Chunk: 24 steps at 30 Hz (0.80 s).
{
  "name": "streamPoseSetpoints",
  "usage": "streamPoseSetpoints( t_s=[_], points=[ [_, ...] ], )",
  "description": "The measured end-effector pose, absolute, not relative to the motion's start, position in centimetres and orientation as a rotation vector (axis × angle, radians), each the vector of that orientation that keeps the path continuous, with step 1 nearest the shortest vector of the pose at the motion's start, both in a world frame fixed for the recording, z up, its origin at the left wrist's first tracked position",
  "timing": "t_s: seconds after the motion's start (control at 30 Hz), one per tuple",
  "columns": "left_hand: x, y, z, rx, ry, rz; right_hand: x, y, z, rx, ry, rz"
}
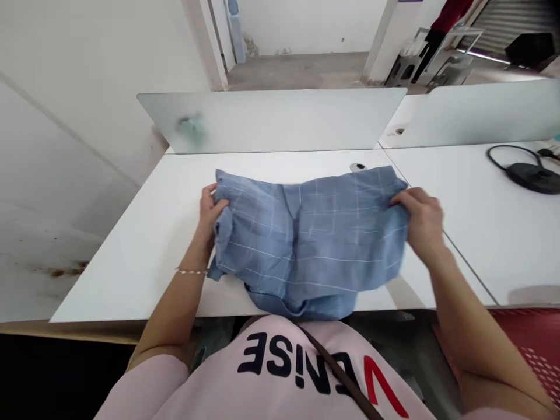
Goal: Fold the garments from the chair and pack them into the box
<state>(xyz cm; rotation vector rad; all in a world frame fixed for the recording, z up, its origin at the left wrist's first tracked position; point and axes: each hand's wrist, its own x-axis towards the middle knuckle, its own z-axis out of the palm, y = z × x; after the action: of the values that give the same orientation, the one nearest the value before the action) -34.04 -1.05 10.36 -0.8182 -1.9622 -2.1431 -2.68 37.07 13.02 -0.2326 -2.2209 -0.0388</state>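
Observation:
A blue cloth garment point(345, 233) with thin white check lines is spread between my hands over the white table. Its folds hide whether it is a shirt or shorts. My left hand point(210, 207) grips its left edge, thumb on top, beside a bunched fold. On the far side, my right hand point(422, 219) pinches the right edge between thumb and fingers, slightly blurred. A curved, folded band of the same cloth point(271, 303) hangs low at the table's front edge, close to my body.
The white table point(131, 256) ends at a frosted panel point(280, 122) along the back. A round cable hole point(359, 167) lies behind the garment. On the adjoining right table sits a black round-based object point(536, 177) with a loop. A red chair point(525, 344) stands at the right.

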Motion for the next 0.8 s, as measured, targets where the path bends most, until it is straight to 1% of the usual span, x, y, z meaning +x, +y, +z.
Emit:
streamPoseSetpoints(
  t_s=[0.1, 0.2, 0.3, 0.47, 0.53, 0.6, 0.67, 0.8],
  points=[
    [-35.3, -3.9, 8.8, -0.597, -2.171, -2.069, 0.5, 42.0, 10.8, -0.372, -2.209, 0.104],
    [-34.9, -5.2, 6.9, -0.597, -2.382, -1.847, 2.7, 43.5, 7.8, -0.524, -2.267, 0.174],
    [-32.4, -6.5, 6.6, -0.729, -2.364, -1.505, 4.7, 40.9, 6.4, -0.58, -2.307, 0.225],
    [-27.2, -9.8, 7.7, -1.16, -2.408, -0.824, 8.6, 33.1, 6.0, -0.43, -2.47, 0.523],
    [-26.0, -11.0, 7.4, -1.271, -2.444, -0.557, 9.9, 31.1, 5.1, -0.429, -2.538, 0.542],
    [-25.4, -11.7, 6.6, -1.33, -2.465, -0.374, 10.8, 30.1, 3.7, -0.436, -2.57, 0.519],
    [-25.4, -12.0, 5.9, -1.393, -2.47, -0.317, 11.2, 29.8, 2.1, -0.455, -2.577, 0.468],
    [-26.0, -11.8, 5.4, -1.414, -2.456, -0.469, 10.5, 30.1, 0.0, -0.533, -2.526, 0.333]
  ],
)
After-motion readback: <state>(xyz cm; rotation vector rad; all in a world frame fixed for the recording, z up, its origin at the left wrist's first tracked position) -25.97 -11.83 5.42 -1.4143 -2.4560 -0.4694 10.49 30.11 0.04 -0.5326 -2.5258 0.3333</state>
